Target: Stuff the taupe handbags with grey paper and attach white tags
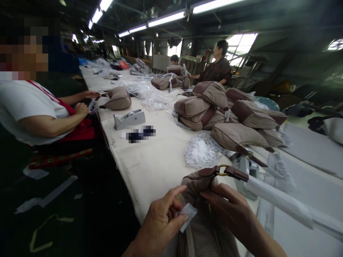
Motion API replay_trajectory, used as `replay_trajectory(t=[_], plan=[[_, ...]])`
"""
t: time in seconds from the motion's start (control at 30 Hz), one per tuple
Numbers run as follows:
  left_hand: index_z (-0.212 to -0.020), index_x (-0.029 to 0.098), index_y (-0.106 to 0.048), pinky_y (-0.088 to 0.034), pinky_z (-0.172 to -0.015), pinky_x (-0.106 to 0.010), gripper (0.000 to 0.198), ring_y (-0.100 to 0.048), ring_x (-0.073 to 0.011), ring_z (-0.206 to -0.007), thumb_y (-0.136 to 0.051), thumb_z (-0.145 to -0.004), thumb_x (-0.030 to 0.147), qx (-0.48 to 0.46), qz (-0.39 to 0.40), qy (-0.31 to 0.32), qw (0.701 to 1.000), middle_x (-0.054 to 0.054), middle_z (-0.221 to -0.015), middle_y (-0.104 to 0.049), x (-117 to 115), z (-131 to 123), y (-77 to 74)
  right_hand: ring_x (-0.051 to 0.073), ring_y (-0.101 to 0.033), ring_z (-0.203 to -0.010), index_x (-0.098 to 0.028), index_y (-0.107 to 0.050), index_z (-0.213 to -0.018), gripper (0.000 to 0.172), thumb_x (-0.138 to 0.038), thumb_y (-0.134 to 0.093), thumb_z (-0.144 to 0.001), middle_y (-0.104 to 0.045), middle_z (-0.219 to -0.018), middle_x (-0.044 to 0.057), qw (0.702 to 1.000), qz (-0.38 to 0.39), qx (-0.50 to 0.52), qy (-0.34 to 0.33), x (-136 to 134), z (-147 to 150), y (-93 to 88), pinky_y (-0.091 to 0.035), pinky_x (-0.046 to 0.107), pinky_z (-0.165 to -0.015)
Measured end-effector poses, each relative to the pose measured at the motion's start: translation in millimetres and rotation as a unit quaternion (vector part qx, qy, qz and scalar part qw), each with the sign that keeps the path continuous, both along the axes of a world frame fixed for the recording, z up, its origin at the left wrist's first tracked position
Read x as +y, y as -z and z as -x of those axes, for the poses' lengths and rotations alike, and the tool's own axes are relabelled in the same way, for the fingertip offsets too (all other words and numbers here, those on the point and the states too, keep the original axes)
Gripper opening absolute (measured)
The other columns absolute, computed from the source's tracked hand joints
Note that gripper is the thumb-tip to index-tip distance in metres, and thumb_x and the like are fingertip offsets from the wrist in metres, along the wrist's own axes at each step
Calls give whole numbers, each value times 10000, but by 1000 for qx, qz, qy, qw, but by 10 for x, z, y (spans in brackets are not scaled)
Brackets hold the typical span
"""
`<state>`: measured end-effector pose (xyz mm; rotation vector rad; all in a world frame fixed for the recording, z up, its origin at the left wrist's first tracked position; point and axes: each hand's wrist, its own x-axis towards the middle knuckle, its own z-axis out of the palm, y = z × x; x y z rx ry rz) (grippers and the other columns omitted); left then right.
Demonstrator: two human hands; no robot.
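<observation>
At bottom centre, the left hand (163, 217) pinches a translucent slip (189, 215); the right hand (232, 205) grips a brown bag (201, 230).

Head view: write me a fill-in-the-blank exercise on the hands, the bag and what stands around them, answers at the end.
1. The hand pinching a small whitish slip is the person's ____ one.
2. The metal ring at the top end of the bag is ____ in colour.
3. The co-worker at the picture's left edge wears a ____ short-sleeved top.
4. The grey tape dispenser near that co-worker stands on the ____.

Missing words: left; gold; white; table.
</observation>
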<state>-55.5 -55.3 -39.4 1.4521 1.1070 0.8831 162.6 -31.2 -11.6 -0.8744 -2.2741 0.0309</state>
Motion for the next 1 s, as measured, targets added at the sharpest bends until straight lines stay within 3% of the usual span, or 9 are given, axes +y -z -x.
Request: replay_trajectory(t=[0.2, 0.4, 0.57, 0.8, 0.9, 1.0], plan=[[-1249, 226, -518, -418, -556, -182, 533, -523, -89, -585, -574, -725, 144, -10, 24, 13, 1000, 28, -765, -609, 41, -84, -29, 139, -548, -681, -217, -638, -1022, 214, -124, -508, -880, -611, -824, 40, 1000, 12, 2, 13, -19, -40, 20, -436, 253, -573], [-1242, 214, -522, -416, -551, -188, 533, -531, -93, -586, -583, -717, 144, -17, 36, 21, 999, 29, -750, -601, 66, -148, -61, 129, -533, -653, -183, -639, -1046, 217, -121, -515, -880, -592, -793, 48, 1000, 2, 11, 13, -35, -83, 55, -421, 224, -529], [-1232, 192, -527, -437, -590, -211, 515, -565, -118, -640, -584, -720, 170, -4, 52, 14, 999, 11, -764, -615, 50, -122, -85, 143, -565, -730, -182, -639, -1057, 230, -117, -496, -889, -605, -886, 70, 998, 28, 42, 23, -59, -131, 105, -458, 233, -588], [-1219, 198, -536, -435, -584, -211, 496, -556, -120, -640, -608, -729, 175, -34, 54, 4, 998, 13, -753, -601, 88, -191, -139, 144, -565, -698, -213, -646, -1060, 225, -143, -527, -883, -616, -827, 50, 1000, 17, 20, 17, -50, -61, 66, -458, 239, -577], [-1148, 189, -551, -444, -596, -213, 395, -573, -132, -676, -622, -761, 220, -74, 65, -2, 995, -8, -783, -627, 127, -240, -117, 143, -602, -736, -242, -593, -1156, 294, -143, -490, -898, -629, -865, 44, 996, 78, 43, 21, -108, -23, 127, -496, 223, -605], [-915, 163, -577, -454, -622, -215, 178, -577, -139, -712, -616, -798, 291, -108, 71, -17, 991, -26, -800, -631, 166, -278, -86, 170, -643, -849, -214, -527, -1214, 315, -169, -439, -915, -653, -982, 75, 990, 89, 93, 65, -188, 0, 238, -539, 250, -699]])
